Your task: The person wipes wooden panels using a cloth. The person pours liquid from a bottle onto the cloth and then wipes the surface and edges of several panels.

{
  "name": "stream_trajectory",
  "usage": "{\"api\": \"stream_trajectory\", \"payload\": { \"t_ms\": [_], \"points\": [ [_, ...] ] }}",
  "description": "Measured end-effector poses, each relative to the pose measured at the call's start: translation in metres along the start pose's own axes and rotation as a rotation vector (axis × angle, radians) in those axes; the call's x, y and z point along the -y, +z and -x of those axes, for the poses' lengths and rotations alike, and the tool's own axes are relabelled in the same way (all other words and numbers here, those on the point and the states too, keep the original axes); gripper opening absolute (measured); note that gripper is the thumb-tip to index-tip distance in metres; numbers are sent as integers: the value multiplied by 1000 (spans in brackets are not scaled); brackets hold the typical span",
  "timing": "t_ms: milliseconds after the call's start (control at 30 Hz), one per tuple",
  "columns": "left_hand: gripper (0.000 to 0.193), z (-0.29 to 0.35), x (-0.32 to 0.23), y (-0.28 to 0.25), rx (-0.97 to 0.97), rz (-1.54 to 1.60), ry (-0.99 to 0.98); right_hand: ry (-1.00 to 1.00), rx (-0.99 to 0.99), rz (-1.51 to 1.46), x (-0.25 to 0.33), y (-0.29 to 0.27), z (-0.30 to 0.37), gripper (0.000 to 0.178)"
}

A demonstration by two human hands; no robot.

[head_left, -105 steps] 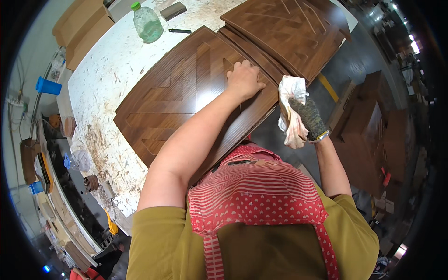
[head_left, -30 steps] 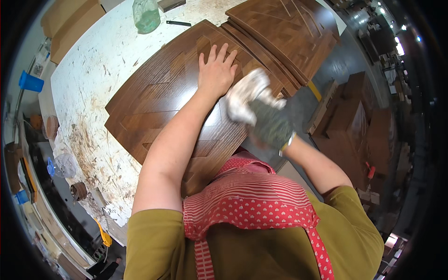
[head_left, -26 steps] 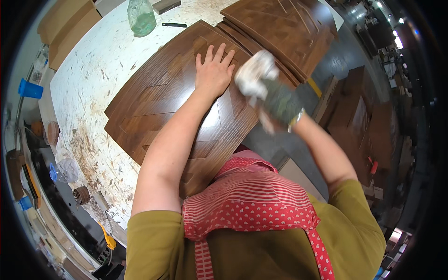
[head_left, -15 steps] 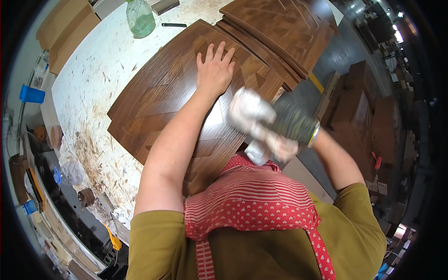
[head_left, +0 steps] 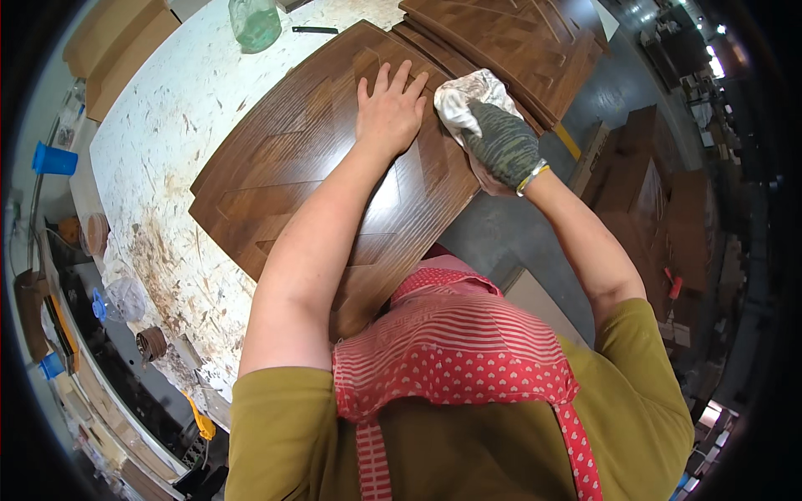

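A dark brown wooden panel [head_left: 292, 179] with a parquet-like pattern and a glossy surface lies before me on the white table. My left hand [head_left: 389, 113] rests flat on its upper part, bare, with fingers spread. In a dark grey-green knitted glove, my right hand [head_left: 504, 146] grips a crumpled, stained white rag [head_left: 476, 93]. The rag lies against the panel's far right edge, and part of it hangs below the hand. Just beyond are more brown panels [head_left: 518, 46], stacked, their edges close to the rag.
The white table [head_left: 159, 159] is smeared with brown stains. At its far side stand a glass jar of greenish liquid [head_left: 255, 25] and a thin black tool [head_left: 315, 30]. An open cardboard box [head_left: 125, 50] and a blue cup [head_left: 55, 159] sit left. Brown cartons [head_left: 631, 196] stand right.
My right hand has swung away from my apron, up to the panel's far right edge, carrying the rag. My left hand stays flat on the panel; the view has shifted slightly.
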State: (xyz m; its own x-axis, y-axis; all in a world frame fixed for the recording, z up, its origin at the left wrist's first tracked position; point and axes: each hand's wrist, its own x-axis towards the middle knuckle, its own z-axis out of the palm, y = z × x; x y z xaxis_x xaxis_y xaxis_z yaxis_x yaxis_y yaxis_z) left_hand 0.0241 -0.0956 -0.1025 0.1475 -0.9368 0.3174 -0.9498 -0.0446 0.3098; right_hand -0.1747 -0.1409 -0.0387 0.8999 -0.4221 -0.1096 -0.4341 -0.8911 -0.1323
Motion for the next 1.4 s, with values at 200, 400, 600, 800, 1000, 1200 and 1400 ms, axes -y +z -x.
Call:
{"api": "stream_trajectory", "payload": {
  "t_ms": [200,400,600,800,1000,1200,1400],
  "points": [
    [45,2,8,5,11,-34,0,56,-48,-93,73,6,15,41],
    [44,-3,1,-2,15,22,10,-124,-391,117,26,28,26,40],
    [41,4,13,4,-122,-18,16,587,351,-344,11,-47,79,35],
    [42,-2,5,3,-94,-1,50,332,-67,-389,33,-4,34,33],
    [40,1,6,-3,-122,28,63,74,-296,192,0,24,13,37],
    [41,9,-3,0,18,40,130,7,-178,70,47,2,47,33],
    [43,14,2,-1,-39,18,27,515,-103,-748,-11,-35,46,33]
  ]
}}
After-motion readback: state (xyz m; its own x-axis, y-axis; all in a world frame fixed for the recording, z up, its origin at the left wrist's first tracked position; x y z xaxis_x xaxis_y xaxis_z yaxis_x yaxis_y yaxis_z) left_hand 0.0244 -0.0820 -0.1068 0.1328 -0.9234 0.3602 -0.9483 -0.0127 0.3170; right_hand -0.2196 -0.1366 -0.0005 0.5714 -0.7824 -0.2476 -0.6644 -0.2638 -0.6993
